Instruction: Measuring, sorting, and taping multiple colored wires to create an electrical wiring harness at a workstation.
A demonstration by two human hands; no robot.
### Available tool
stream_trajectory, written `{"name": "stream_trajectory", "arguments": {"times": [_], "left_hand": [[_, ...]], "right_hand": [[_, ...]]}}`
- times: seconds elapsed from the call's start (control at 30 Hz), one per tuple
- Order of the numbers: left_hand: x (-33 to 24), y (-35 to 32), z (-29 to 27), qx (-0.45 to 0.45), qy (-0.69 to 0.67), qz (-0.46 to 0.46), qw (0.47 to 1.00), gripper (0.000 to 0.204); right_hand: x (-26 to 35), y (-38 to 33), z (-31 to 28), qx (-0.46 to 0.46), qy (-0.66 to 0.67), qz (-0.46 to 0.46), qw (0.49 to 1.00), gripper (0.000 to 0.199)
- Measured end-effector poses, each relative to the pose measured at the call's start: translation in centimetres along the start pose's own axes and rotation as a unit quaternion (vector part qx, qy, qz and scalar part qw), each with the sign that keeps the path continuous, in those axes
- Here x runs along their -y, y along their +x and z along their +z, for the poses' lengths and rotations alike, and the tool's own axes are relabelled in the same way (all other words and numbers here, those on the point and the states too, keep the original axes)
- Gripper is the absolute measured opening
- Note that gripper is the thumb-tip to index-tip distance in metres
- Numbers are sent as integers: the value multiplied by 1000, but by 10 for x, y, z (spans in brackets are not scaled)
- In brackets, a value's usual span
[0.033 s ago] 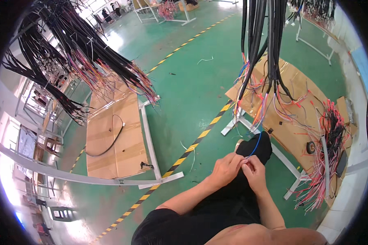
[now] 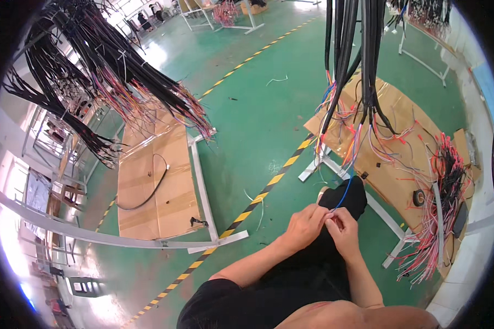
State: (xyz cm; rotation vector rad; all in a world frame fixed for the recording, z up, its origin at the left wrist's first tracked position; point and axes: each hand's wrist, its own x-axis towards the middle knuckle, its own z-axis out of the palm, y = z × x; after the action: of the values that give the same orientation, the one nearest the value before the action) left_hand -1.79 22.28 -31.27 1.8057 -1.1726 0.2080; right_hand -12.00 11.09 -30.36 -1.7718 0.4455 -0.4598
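My left hand [image 2: 306, 226] and my right hand [image 2: 343, 232] meet fingertip to fingertip over my lap, both pinched closed. A thin blue wire [image 2: 344, 195] runs down into the pinch, and its end is hidden by the fingers. A small pale bit shows between the fingertips, too small to name. Above and beyond my hands hangs a bundle of black sheathed cables [image 2: 369, 66], with loose coloured wires [image 2: 354, 143] fanning out of its lower ends.
On the right, a cardboard sheet [image 2: 392, 104] carries a roll of black tape [image 2: 419, 198] and a heap of red and black wires [image 2: 450, 164]. At left, more cables [image 2: 132, 68] hang over a cardboard-topped frame [image 2: 159, 211]. Striped floor tape [image 2: 269, 186] crosses the green floor.
The whole view has shifted very slightly. My hands keep the same pinch on the blue wire.
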Motion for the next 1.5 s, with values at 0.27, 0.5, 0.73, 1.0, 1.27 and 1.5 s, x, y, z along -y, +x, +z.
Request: {"name": "stream_trajectory", "arguments": {"times": [0.27, 0.5, 0.73, 1.0, 1.27, 1.5], "left_hand": [[32, 25, 20, -17, 36, -92, 995, 18], [49, 48, 1, 34, -118, -277, 953, 18], [32, 35, 21, 93, -105, -237, 961, 15], [26, 10, 33, 176, -94, -170, 965, 20], [15, -5, 42, 262, -81, -121, 954, 36], [21, 65, 12, 127, -236, -168, 949, 37]], "right_hand": [[-2, 20, 16, -36, -101, -182, 977, 7], [-27, 33, -77, -144, -275, -69, 948, 21], [-102, 78, -180, -179, -570, -190, 779, 53], [-36, 51, -56, 23, 110, 102, 988, 32], [-9, 58, -46, 31, 179, 83, 980, 19], [12, 42, -67, 2, 142, 31, 989, 24]]}}
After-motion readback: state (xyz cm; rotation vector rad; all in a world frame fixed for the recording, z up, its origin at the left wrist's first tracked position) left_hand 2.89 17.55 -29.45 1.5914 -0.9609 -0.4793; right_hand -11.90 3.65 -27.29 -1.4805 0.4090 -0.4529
